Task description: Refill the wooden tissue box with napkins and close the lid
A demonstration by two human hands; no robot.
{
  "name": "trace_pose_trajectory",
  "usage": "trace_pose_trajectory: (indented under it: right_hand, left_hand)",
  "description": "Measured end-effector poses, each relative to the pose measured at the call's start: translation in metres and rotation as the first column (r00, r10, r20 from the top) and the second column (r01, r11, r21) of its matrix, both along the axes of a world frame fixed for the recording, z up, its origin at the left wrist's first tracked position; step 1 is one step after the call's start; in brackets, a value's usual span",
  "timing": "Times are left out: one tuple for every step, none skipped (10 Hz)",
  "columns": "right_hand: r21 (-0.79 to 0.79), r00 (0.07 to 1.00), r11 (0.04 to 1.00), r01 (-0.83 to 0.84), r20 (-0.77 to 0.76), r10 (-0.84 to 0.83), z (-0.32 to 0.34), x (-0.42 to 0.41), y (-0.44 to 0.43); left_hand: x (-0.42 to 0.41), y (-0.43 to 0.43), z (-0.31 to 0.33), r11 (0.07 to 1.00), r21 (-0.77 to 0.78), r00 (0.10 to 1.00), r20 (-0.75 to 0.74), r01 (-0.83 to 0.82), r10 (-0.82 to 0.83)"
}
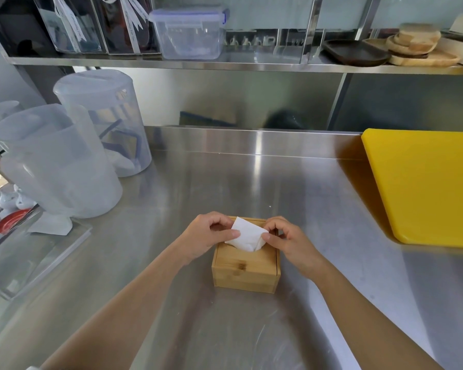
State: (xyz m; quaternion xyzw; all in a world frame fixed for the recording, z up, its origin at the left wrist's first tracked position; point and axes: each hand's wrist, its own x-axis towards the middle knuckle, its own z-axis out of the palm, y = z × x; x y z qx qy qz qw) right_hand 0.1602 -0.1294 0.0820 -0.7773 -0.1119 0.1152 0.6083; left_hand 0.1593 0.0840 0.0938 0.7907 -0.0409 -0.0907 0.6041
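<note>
The wooden tissue box [246,263] sits near me on the steel counter [318,198], lid down; a white napkin [247,237] sticks up from its top. My left hand [206,235] pinches the napkin's left edge; my right hand [288,240] pinches its right edge.

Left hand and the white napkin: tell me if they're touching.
Touching. The head view shows the left hand pinching the napkin's left edge between thumb and fingers, above the wooden tissue box.
</note>
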Motion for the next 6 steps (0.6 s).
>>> trace_pose_trajectory:
  right_hand:
    - [0.05, 1.0, 0.998, 0.025, -0.016, -0.024, 0.0002, -0.0028, -0.001]
    - [0.051, 0.998, 0.997, 0.051, -0.029, -0.05, 0.0012, -0.0041, -0.0003]
    - [0.092, 0.995, 0.991, 0.093, -0.037, -0.09, 0.0021, -0.0056, 0.0017]
    - [0.104, 0.993, 0.988, 0.116, -0.035, -0.113, 0.0031, -0.0062, 0.0032]
    - [0.146, 0.989, 0.978, 0.145, -0.049, -0.14, 0.0024, -0.0087, 0.0046]
    - [0.2, 0.969, 0.949, 0.243, -0.086, -0.23, 0.0083, -0.0044, 0.0034]
  left_hand:
    - [-0.0005, 0.0029, 0.0011, 0.998, 0.059, 0.999, 0.027, 0.037, -0.039]
    - [0.0004, 0.0054, -0.0013, 0.999, 0.037, 0.999, 0.023, 0.028, -0.029]
    - [0.0007, 0.0055, -0.0033, 0.999, 0.041, 0.999, 0.025, 0.032, -0.033]
    - [0.0018, 0.0062, -0.0038, 1.0, 0.007, 1.0, 0.02, 0.017, -0.017]
    - [-0.0003, 0.0059, -0.0051, 0.999, -0.011, 0.999, 0.012, 0.03, -0.03]
    - [0.001, 0.0071, 0.0033, 0.996, -0.086, 1.0, -0.004, 0.01, -0.01]
